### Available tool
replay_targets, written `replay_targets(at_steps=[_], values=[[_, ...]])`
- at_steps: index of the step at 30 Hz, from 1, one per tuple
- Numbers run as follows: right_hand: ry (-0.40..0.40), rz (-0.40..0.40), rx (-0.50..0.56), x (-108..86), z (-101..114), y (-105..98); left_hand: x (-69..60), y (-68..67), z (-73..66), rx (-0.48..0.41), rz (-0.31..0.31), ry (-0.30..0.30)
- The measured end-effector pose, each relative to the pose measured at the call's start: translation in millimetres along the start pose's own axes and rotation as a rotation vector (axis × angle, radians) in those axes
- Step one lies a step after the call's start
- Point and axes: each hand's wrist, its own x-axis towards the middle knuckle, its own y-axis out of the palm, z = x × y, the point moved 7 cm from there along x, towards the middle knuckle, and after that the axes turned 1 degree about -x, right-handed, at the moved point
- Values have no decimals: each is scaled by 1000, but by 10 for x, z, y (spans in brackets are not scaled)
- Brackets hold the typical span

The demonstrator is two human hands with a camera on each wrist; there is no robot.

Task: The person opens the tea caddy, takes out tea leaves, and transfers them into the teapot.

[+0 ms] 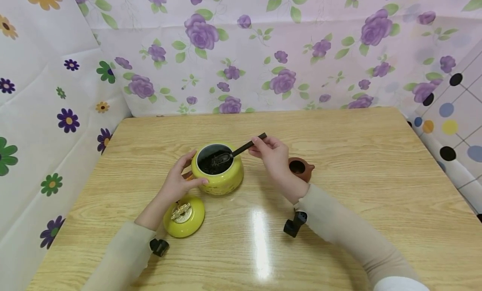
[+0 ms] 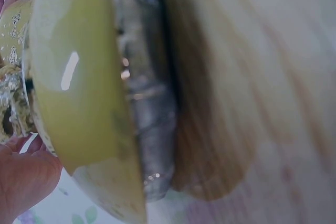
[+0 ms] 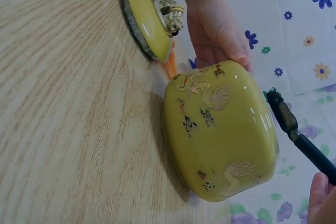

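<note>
Jar (image 1: 226, 181): stands on the table (image 1: 357, 157), closer to its left edge than its right, mouth uncovered, dark bits (image 1: 211, 167) inside; whether its base sits quite flat I cannot tell.
Left hand (image 1: 178, 179): grasps the jar's left side, thumb in front, fingers behind. A firm, quiet hold here should stop it sliding or tipping; fingertips are best left off the rim.
Right hand (image 1: 275, 156): pinches the scoop (image 1: 242, 149) by its handle, near the end. A pinch so far back likely gives reach but little control of roll, so slow turns from the wrist would serve best.
Scoop: its head is at the mouth, dark bits on its tip; how full it is I cannot tell. Good scooping calls for a shallow slide under the bits, then levelling and a pause above the mouth so loose ones drop back inside.
Lid (image 1: 193, 225): on the table at the jar's near-left side, where a low left wrist could nudge it.
Pot (image 1: 308, 172): on the table toward the right edge from the jar, partly hidden by the right hand; swing wide of it.
</note>
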Motion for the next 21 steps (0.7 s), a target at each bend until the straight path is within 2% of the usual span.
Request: replay_targets(at_steps=[10,21], values=[[24,-11,34,-58,127,-178,-8,4,-12,4,2,-4],[29,-36,79,-120,114,-627,-6,-3,-3,11,1,2]])
